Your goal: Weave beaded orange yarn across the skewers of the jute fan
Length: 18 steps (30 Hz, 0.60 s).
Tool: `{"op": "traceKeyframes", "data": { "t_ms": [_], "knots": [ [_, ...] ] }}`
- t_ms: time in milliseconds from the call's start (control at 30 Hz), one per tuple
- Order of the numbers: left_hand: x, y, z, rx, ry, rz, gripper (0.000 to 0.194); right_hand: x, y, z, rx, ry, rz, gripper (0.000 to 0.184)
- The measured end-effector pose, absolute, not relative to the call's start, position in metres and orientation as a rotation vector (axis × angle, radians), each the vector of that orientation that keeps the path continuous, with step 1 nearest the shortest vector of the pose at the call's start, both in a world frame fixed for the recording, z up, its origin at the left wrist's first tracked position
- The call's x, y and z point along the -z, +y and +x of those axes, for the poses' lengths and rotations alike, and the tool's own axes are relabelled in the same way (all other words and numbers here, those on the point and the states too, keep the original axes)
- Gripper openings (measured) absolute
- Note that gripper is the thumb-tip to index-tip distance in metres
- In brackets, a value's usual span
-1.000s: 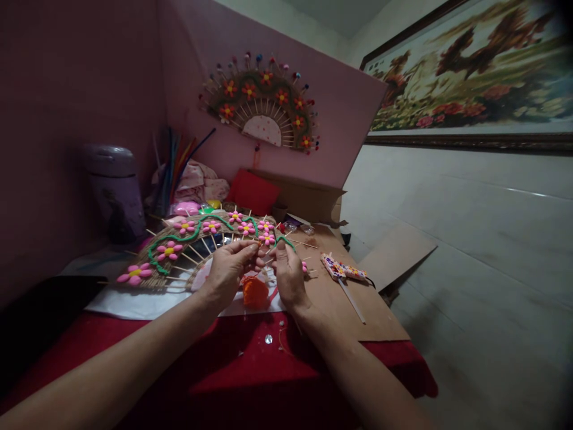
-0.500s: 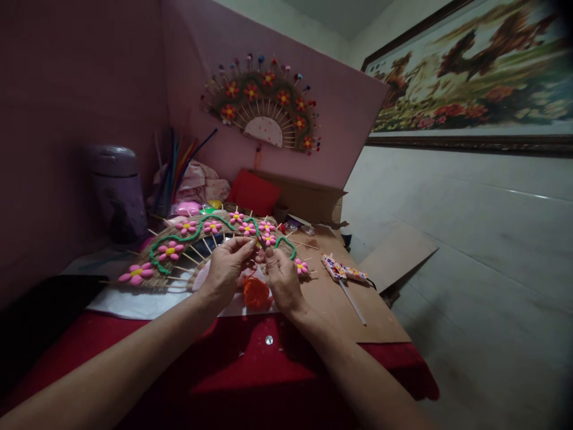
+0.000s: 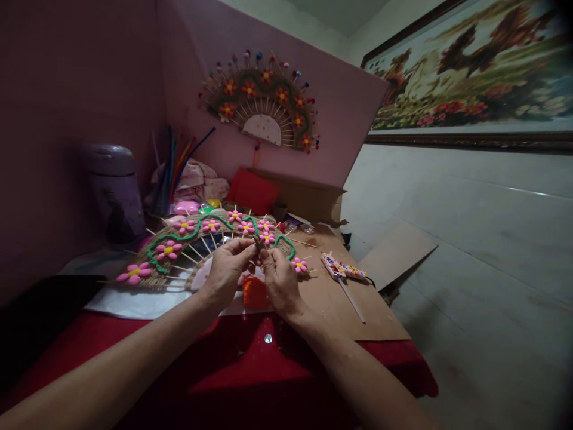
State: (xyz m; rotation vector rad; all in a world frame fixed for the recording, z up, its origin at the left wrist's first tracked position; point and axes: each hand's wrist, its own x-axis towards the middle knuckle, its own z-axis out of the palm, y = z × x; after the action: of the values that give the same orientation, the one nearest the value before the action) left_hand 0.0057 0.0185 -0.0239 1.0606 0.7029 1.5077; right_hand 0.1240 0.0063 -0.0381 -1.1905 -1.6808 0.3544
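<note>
Orange bundle point(image 3: 253, 292), lower centre; above, my left hand point(image 3: 224, 269) and right hand point(image 3: 282, 280) pinch a tiny dark piece point(image 3: 258, 243); close grips should steady it.

Left hand point(image 3: 227, 266), right hand point(image 3: 282, 280) (close together) on dark piece point(image 3: 258, 243)

The flowers point(image 3: 168, 249) are pink with yellow centres, the wavy trim point(image 3: 154, 245) green, the tablecloth point(image 3: 250, 376) red, the yarn point(image 3: 254, 291) orange.

Both forearms reach forward and converge, the hands point(image 3: 253, 269) close together, thumbs and fingertips pinched.
</note>
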Motion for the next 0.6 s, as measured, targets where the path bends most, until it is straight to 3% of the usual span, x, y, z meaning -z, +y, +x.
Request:
{"op": "traceKeyframes", "data": {
  "t_ms": [600],
  "knots": [
    [0.015,0.007,0.009,-1.442,0.779,1.033,0.018,0.034,0.002,0.124,-0.044,-1.78,-1.348,0.035]
  ]
}}
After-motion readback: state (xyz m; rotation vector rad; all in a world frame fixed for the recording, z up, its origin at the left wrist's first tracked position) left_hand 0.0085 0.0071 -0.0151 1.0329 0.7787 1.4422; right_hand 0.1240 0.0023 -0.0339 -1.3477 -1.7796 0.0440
